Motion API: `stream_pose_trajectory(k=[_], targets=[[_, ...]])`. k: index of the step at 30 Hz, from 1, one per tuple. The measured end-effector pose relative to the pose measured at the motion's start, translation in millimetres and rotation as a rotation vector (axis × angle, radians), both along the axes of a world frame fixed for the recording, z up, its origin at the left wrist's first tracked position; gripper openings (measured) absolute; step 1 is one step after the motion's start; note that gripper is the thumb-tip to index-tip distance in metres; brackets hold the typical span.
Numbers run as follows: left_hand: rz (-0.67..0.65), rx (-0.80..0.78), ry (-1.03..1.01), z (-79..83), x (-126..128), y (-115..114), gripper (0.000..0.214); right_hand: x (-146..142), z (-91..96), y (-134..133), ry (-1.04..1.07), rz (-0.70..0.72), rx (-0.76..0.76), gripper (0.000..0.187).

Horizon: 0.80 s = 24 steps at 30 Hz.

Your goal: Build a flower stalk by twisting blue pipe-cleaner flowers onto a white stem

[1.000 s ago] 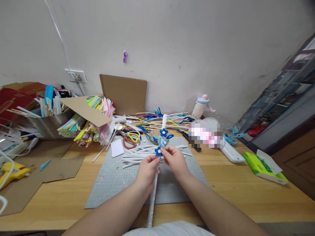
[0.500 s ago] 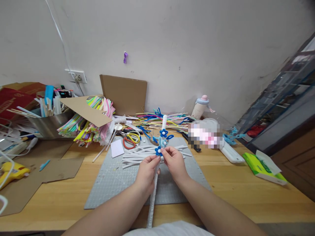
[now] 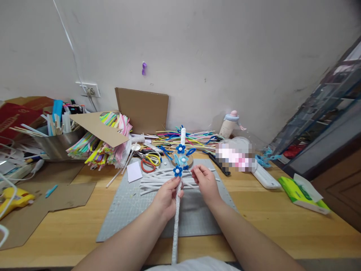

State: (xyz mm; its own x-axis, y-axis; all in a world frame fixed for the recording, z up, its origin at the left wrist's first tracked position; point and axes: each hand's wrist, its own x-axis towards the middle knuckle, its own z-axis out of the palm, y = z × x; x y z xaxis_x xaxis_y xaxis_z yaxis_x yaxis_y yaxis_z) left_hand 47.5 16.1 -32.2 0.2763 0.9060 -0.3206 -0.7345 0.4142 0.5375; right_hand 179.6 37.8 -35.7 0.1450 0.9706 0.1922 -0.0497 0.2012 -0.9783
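Left hand (image 3: 167,195): pinches the long white fuzzy wrapped stick (image 3: 176,214) below its blue pipe-cleaner flowers (image 3: 178,171).
Right hand (image 3: 207,183): has come off the flowers, fingertips loosely together, its grip empty.
Change: stick now tilted slightly left over the grey cutting mat (image 3: 126,210).

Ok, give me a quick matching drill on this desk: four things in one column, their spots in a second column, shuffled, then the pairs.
Things:
1. white fuzzy stick with blue flowers
2. yellow glue gun
3. green packet
4. loose white strips

Places:
A. far right of the table
B. on the grey cutting mat, beyond the hands
C. held in the left hand
D. far left, on brown cardboard

Pairs: 1-C, 2-D, 3-A, 4-B
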Motion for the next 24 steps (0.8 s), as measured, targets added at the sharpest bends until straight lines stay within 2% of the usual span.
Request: stream_pose_trajectory(k=[6,10,13,19,24], targets=[[0.001,-0.053,-0.022,1.6,3,0,0.007,-8,-4.5,1,0.200,0.351,-0.166,0.026],[-0.006,-0.030,-0.009,2.3,4,-2,0.004,-12,-3.3,-2,0.368,0.494,-0.250,0.025],[-0.020,-0.001,-0.008,0.7,4,-3,0.004,-12,-2.5,-2,0.403,0.490,-0.282,0.023],[-0.018,0.022,0.047,-1.8,7,-4,0.003,-14,-8.6,-1,0.341,0.365,-0.243,0.018],[-0.052,0.028,-0.040,4.3,4,-6,0.003,4,-1.3,7,0.373,0.488,-0.266,0.018]])
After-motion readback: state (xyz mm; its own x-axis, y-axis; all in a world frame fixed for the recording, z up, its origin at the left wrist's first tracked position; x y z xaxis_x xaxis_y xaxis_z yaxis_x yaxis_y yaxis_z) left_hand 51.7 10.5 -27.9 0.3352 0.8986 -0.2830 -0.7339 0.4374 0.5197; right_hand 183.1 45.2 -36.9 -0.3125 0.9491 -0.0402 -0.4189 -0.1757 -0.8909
